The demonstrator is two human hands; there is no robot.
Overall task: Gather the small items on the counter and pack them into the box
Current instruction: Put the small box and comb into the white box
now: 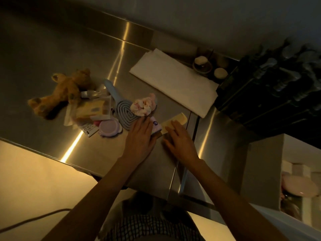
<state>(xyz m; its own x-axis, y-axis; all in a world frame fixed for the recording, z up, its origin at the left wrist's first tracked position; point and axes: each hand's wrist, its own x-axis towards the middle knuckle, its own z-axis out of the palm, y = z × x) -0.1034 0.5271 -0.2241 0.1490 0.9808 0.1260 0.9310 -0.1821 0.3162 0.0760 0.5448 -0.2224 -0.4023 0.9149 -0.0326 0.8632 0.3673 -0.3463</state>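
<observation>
We are resting our left hand (141, 132), fingers flat, on a purple-capped tube (155, 125), while our right hand (178, 139) is lying open on a pale card (175, 121) atop the steel counter (43, 70).

Dim, warm yellowish light throughout. Bright glare streaks run diagonally down the steel surface (52, 49) from upper centre to lower left. Upper left and the right edge sink into shadow. Soft focus everywhere, with wide-angle bending at the frame edges.
</observation>
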